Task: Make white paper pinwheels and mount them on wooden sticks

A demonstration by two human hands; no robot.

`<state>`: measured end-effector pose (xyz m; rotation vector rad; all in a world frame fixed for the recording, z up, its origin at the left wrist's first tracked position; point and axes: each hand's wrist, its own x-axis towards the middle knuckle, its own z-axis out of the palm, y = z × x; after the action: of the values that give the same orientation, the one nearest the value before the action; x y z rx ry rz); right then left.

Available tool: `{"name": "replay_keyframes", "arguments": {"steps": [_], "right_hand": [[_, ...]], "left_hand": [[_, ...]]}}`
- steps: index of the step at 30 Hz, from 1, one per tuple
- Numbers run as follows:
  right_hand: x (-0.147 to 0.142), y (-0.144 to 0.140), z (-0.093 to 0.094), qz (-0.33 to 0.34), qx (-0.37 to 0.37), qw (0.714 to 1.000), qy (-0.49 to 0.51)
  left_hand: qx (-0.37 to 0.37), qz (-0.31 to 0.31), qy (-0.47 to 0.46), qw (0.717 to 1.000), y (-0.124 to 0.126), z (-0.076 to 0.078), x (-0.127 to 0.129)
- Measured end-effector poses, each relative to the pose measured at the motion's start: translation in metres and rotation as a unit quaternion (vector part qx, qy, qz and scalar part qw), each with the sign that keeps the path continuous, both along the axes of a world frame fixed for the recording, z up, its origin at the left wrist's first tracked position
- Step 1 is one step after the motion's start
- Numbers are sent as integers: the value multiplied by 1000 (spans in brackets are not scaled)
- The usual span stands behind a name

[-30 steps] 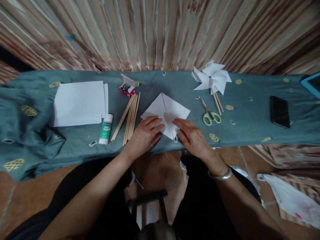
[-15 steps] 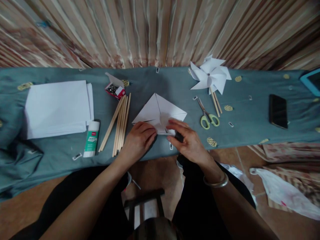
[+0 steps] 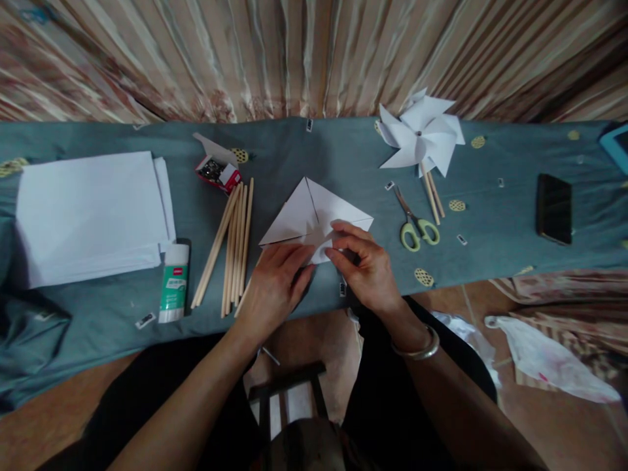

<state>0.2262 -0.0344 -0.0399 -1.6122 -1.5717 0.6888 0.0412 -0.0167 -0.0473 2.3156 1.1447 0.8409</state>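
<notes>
A white square of paper (image 3: 304, 212), creased and partly cut along its diagonals, lies on the grey-blue cloth (image 3: 343, 157) in front of me. My left hand (image 3: 272, 288) lies flat, pressing the paper's near left part down. My right hand (image 3: 366, 265) pinches the near corner flap and has it folded up toward the paper's middle. A silver bangle sits on my right wrist.
Several wooden sticks (image 3: 230, 239) lie left of the paper, beside a red box of pins (image 3: 216, 171), a glue stick (image 3: 173, 282) and a stack of white sheets (image 3: 91, 212). On the right are green-handled scissors (image 3: 415, 226), a finished paper pinwheel (image 3: 422, 137) and a black phone (image 3: 553, 208).
My right hand has gone from lying flat on the paper to pinching its near corner and folding it inward. My left hand stays on the paper. The view has shifted slightly.
</notes>
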Motion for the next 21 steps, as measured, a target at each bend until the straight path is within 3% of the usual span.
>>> {"name": "replay_keyframes", "arguments": {"steps": [10, 21], "right_hand": [[-10, 5, 1, -26, 43, 993, -104], [-14, 11, -1, -38, 61, 988, -136]], "left_hand": [[34, -11, -7, 999, 2, -5, 1], [42, -15, -7, 999, 3, -6, 3]]}}
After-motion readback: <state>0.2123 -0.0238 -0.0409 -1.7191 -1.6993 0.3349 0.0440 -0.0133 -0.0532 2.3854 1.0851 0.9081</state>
